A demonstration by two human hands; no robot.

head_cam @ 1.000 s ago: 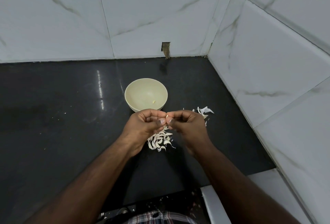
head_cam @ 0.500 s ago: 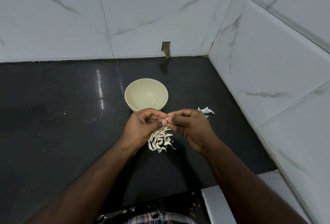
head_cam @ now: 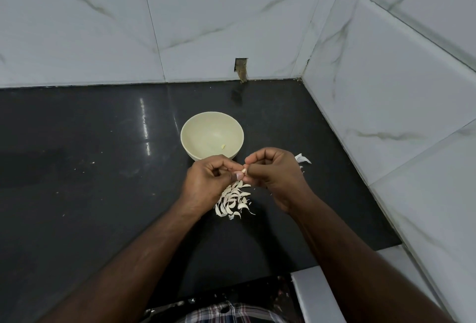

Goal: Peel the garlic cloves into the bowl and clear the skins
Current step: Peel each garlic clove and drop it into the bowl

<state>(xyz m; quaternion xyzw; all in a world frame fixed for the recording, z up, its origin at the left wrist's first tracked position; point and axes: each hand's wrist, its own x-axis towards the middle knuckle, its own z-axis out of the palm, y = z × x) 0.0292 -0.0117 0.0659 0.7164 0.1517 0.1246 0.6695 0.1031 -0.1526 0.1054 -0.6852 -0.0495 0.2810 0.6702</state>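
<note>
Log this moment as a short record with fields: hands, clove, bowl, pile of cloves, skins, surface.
left hand: pinches the garlic clove, in front of the bowl
right hand: pinches the same clove from the other side
garlic clove: small, pale, held above the pile
bowl: cream, upright, one small yellowish piece inside
pile of cloves: on the countertop below the hands
skins: white scraps beside the right hand
countertop: black, glossy, a few pale specks
</note>
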